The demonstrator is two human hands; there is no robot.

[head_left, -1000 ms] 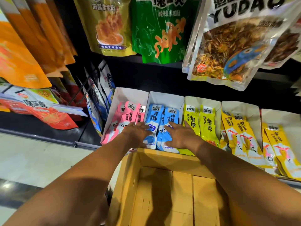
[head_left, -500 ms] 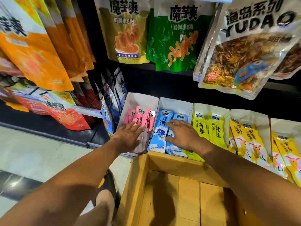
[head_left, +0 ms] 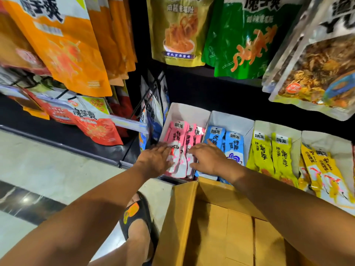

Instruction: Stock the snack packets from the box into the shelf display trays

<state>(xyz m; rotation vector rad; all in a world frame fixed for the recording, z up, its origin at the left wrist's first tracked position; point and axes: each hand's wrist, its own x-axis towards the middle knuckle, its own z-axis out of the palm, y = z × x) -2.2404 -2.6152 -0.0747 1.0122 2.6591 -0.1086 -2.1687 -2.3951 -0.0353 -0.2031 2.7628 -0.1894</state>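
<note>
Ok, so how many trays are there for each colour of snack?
Pink tray: 1
Blue tray: 1
Lime tray: 1
Gold tray: 1
Total: 4 trays in view

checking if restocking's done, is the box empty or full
Empty where visible: the cardboard box shows only bare bottom flaps, no packets; its near part is cropped.

Looks forward and down from the wearer's head, close over the cardboard box (head_left: 182, 217), facing the nearby display trays (head_left: 190, 112), wide-angle.
</note>
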